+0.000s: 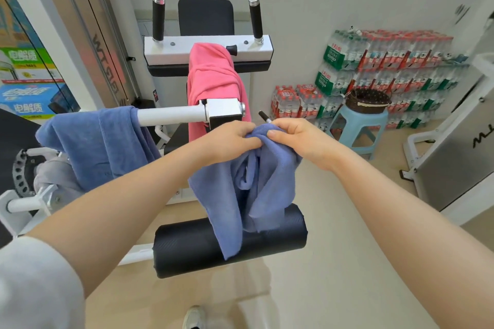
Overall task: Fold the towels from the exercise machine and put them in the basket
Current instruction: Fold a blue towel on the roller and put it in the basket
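Blue towel (pixel 251 184) hangs bunched from my left hand (pixel 227 139) and right hand (pixel 296 136), both pinching its top edge so I can shake it flat for folding. The basket (pixel 367 100) waits on a stool (pixel 358 125), well apart.

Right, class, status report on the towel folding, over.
Both hands, left and right, pinch blue towel, bunched, unfolded. Pink towel and second blue towel still on machine. Basket waits on stool; way clear.
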`<state>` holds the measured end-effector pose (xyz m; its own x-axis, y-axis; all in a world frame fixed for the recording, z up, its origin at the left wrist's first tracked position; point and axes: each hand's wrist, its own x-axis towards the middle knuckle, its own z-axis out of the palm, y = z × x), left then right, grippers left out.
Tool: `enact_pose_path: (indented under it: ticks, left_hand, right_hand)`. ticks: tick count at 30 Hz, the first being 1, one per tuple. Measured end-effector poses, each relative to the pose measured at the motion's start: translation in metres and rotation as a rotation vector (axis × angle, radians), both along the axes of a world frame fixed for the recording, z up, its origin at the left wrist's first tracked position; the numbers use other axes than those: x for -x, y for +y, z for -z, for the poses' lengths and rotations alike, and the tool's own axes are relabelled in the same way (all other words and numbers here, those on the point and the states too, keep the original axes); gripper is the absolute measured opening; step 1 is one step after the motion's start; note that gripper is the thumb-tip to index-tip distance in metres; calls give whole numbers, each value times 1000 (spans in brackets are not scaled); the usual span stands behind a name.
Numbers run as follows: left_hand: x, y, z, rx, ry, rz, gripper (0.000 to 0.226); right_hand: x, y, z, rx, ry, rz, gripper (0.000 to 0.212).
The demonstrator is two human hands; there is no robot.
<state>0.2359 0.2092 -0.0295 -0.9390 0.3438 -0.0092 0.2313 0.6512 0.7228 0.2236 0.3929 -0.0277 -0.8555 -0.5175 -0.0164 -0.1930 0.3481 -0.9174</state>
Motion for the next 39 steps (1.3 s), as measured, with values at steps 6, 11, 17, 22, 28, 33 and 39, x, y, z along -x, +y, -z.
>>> enact_pose_path:
  ticks: [6,11,17,22,28,33,39]
  left_hand:
    - [14,-11,0,-598,-207,-478,14]
    - [8,-21,7,-260,-181,-176,49]
    - [-3,-1,-19,-375,16,37,36]
    - [-2,-9,-13,124,235,18,22]
    - [3,-44,9,17,57,-179,30]
    - [-1,-27,10,-894,-334,-256,15]
    - [1,-5,24,-1156,-451,-386,15]
  right_hand:
    - [10,13,16,-8,-34,194,22]
    - [12,8,17,93,-34,287,31]
    - [-5,-20,12,43,-83,-41,26]
    - [-5,-24,5,73,12,178,21]
    - [-3,-7,11,106,-68,365,22]
    - [-2,-3,15,65,-184,453,10]
    - [-19,-9,0,293,-220,159,18]
